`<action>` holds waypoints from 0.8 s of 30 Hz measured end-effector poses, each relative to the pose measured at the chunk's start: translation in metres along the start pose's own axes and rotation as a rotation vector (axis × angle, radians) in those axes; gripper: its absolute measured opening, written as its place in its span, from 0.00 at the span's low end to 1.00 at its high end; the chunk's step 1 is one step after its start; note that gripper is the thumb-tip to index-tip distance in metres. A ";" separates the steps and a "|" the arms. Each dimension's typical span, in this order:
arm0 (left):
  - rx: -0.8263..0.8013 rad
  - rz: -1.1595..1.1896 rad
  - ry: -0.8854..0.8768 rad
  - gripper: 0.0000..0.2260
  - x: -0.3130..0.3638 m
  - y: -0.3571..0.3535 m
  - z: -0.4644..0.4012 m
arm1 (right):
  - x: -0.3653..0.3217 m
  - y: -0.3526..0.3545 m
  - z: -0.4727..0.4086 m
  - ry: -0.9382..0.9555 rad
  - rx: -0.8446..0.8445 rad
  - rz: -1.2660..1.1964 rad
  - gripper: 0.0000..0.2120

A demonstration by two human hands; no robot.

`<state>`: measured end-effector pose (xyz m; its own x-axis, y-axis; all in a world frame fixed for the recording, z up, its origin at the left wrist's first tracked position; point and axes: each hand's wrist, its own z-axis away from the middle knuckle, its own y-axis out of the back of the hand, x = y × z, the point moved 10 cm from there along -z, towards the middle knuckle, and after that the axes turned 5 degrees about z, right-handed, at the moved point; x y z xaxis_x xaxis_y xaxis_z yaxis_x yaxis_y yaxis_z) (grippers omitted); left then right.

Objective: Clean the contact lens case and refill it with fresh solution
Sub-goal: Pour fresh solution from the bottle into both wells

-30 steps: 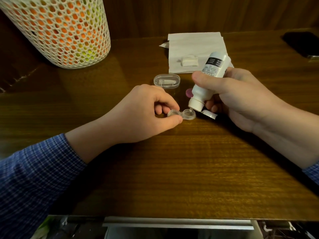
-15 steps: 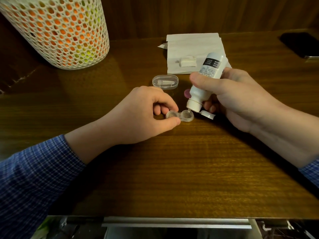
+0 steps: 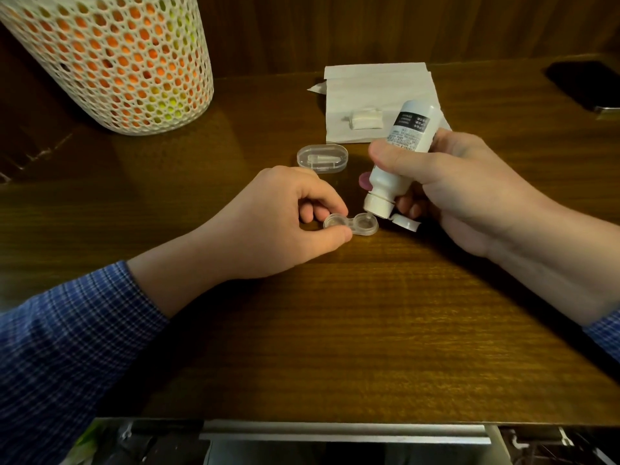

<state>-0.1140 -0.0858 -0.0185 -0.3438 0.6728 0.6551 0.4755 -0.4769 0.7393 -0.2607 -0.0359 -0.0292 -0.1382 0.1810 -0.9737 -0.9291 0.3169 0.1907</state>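
Note:
A clear two-well contact lens case (image 3: 352, 224) lies on the wooden table (image 3: 335, 330). My left hand (image 3: 268, 226) pinches its left well between thumb and forefinger. My right hand (image 3: 449, 186) grips a white solution bottle (image 3: 397, 162), tipped nozzle-down, with the tip right over the case's right well. The bottle's flip cap (image 3: 406, 223) hangs open beside the nozzle. A pink lid (image 3: 365, 181) peeks out behind the bottle.
A clear oval box (image 3: 322, 158) sits just behind my left hand. White tissue (image 3: 372, 92) with a small white piece (image 3: 364, 118) lies further back. A white mesh basket (image 3: 114, 58) stands at the back left, a dark phone (image 3: 583, 83) at the back right.
Both hands, the case and the bottle have hardly shifted; the nozzle stays over the right well.

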 end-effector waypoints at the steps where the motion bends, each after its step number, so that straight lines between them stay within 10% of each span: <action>1: -0.001 0.000 0.003 0.09 0.000 0.000 0.000 | 0.000 0.000 0.000 -0.003 -0.001 0.000 0.14; 24: -0.002 0.001 -0.004 0.07 0.001 0.000 0.000 | 0.003 0.000 -0.002 -0.026 0.005 -0.013 0.13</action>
<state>-0.1143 -0.0855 -0.0179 -0.3404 0.6746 0.6550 0.4737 -0.4786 0.7392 -0.2618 -0.0368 -0.0321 -0.1175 0.2006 -0.9726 -0.9290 0.3238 0.1790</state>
